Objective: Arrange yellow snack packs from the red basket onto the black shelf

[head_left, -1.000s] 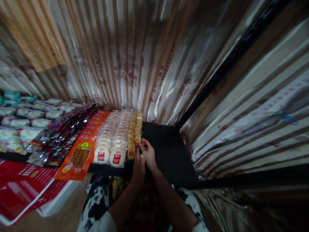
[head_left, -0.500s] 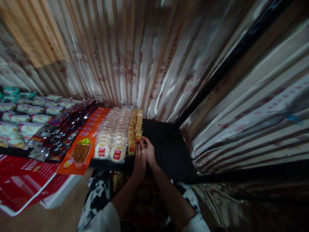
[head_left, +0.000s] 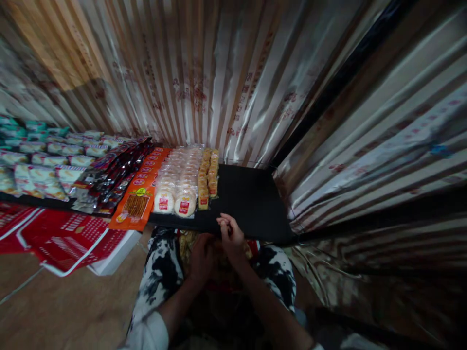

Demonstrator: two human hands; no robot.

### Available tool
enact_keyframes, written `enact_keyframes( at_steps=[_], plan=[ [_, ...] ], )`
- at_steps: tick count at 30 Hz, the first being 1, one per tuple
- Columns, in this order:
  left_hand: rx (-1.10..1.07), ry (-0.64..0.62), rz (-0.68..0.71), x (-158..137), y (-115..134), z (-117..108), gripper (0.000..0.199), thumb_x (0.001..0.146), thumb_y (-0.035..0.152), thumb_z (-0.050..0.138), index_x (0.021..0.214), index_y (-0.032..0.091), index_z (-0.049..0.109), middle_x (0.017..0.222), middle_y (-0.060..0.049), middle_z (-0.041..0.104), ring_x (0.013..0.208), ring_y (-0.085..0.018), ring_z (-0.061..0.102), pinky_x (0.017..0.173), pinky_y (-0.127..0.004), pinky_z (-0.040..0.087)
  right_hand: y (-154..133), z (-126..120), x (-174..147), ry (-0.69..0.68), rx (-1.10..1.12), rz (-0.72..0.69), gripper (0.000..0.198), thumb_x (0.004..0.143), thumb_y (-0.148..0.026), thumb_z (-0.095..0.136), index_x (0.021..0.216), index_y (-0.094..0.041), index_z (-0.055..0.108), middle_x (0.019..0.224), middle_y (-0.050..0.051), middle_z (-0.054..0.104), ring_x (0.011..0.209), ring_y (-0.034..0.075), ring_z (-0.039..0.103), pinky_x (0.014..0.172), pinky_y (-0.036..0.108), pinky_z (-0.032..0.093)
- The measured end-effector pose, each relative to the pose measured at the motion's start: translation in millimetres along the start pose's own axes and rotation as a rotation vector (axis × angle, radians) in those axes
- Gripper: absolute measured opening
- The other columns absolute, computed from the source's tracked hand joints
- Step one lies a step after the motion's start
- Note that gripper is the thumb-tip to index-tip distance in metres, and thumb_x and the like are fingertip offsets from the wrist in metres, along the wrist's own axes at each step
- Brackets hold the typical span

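My right hand (head_left: 232, 237) hovers just off the front edge of the black shelf (head_left: 251, 199). Its fingers are loosely bent, with a gap between them and nothing visible inside. Lower and to the left, my left hand (head_left: 202, 257) is over a box of small yellowish packets (head_left: 187, 243) between my knees; its fingers are dark and hard to make out. Two rows of small wrapped yellow snacks (head_left: 207, 175) stand on the shelf, apart from both hands. Beside them on the left are two rows of round white rice crackers (head_left: 184, 204) in clear wrappers.
Further left lie an orange snack bag (head_left: 140, 194), dark red shiny packets (head_left: 116, 180) and several rows of white packets (head_left: 44, 180). Red baskets (head_left: 73, 238) stand below the shelf. Striped sheeting (head_left: 219, 87) hangs behind, with a dark post (head_left: 328, 92) at the right.
Both hands have drawn back from the front of the yellow snack rows. My left hand has dropped to the box; my right is near the shelf edge. The view has tilted slightly down.
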State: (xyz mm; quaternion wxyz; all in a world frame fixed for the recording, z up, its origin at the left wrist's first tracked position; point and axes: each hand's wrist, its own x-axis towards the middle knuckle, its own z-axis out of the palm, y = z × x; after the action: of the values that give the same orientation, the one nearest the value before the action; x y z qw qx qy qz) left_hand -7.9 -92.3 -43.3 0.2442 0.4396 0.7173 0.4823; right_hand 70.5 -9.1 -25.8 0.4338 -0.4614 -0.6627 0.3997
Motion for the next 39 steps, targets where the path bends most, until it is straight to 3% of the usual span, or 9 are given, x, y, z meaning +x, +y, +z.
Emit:
enact_keyframes(
  at_steps=[4,6,10,15,19,23,28,33,39],
  plan=[
    [0.290,-0.174,-0.282,-17.5,-31.4,-11.5,0.029,0.081,0.014,0.040,0.100,0.016,0.061,0.102,-0.011,0.064,0.097,-0.021,0.059,0.086,-0.034,0.044,16.9,-5.9,-40.7,-0.209,-0.242,0.023,0.025,0.085,-0.029,0.042,0.097,-0.022,0.063,0.093,0.005,0.070,0.088,0.019,0.064,0.083,0.034,0.048],
    [0.437,-0.306,-0.350,-24.5,-39.9,-15.2,0.030,0.083,0.021,0.042,0.106,0.015,0.060,0.104,-0.014,0.064,0.097,-0.023,0.059,0.085,-0.033,0.044,33.7,-4.9,-55.7,-0.330,-0.379,0.054,0.025,0.082,-0.023,0.044,0.095,-0.023,0.065,0.095,0.006,0.070,0.091,0.021,0.063,0.085,0.036,0.047],
    [0.669,-0.429,-0.282,-35.7,-44.0,-15.1,0.037,0.087,0.031,0.040,0.118,0.018,0.055,0.114,-0.016,0.058,0.101,-0.024,0.058,0.079,-0.032,0.046,63.9,-1.1,-79.0,-0.451,-0.560,0.094,0.029,0.076,-0.013,0.048,0.097,-0.021,0.067,0.105,0.009,0.067,0.102,0.025,0.059,0.091,0.038,0.043],
    [0.838,-0.462,-0.212,-38.8,-46.1,-4.7,0.034,0.086,0.021,0.039,0.114,0.019,0.059,0.113,-0.018,0.056,0.092,-0.025,0.061,0.073,-0.033,0.047,77.9,1.9,-94.6,-0.571,-0.561,0.150,0.041,0.077,-0.010,0.044,0.112,-0.022,0.061,0.107,0.010,0.067,0.095,0.024,0.063,0.084,0.035,0.046],
    [0.898,-0.434,-0.215,-40.9,-53.0,1.1,0.034,0.083,0.008,0.036,0.103,0.013,0.063,0.115,-0.019,0.056,0.096,-0.024,0.060,0.077,-0.032,0.046,81.2,3.7,-99.2,-0.579,-0.544,0.136,0.045,0.074,-0.009,0.047,0.117,-0.018,0.058,0.114,0.012,0.063,0.106,0.025,0.058,0.091,0.037,0.043],
    [0.839,-0.391,-0.214,-43.8,-54.4,-0.9,0.031,0.087,0.017,0.035,0.102,0.011,0.062,0.111,-0.017,0.058,0.097,-0.023,0.059,0.082,-0.031,0.044,81.0,2.6,-98.9,-0.559,-0.417,0.139,0.043,0.073,-0.008,0.046,0.112,-0.018,0.060,0.115,0.010,0.063,0.109,0.023,0.056,0.096,0.037,0.041],
    [0.672,-0.321,-0.251,-45.0,-47.3,-7.2,0.030,0.089,0.028,0.035,0.098,0.010,0.058,0.097,-0.015,0.063,0.094,-0.021,0.060,0.079,-0.028,0.043,72.6,1.9,-91.9,-0.379,-0.217,0.142,0.034,0.075,-0.012,0.045,0.103,-0.017,0.063,0.105,0.009,0.067,0.102,0.021,0.060,0.094,0.039,0.043],
    [0.430,-0.200,-0.283,-46.2,-41.3,-6.9,0.012,0.085,0.023,0.042,0.084,0.016,0.052,0.076,-0.005,0.062,0.073,-0.015,0.060,0.067,-0.023,0.042,56.2,5.4,-84.3,-0.231,-0.001,0.151,0.028,0.078,-0.024,0.048,0.102,-0.019,0.061,0.098,0.008,0.068,0.093,0.020,0.063,0.088,0.038,0.048],
    [0.149,-0.025,-0.264,-37.4,-15.9,-6.0,0.017,0.083,0.036,0.044,0.081,0.019,0.049,0.074,-0.003,0.062,0.068,-0.016,0.060,0.062,-0.026,0.044,23.1,-5.8,-65.6,-0.172,-0.001,0.137,0.029,0.075,-0.029,0.054,0.102,-0.021,0.061,0.095,0.006,0.067,0.087,0.021,0.063,0.082,0.036,0.051]
  ],
)
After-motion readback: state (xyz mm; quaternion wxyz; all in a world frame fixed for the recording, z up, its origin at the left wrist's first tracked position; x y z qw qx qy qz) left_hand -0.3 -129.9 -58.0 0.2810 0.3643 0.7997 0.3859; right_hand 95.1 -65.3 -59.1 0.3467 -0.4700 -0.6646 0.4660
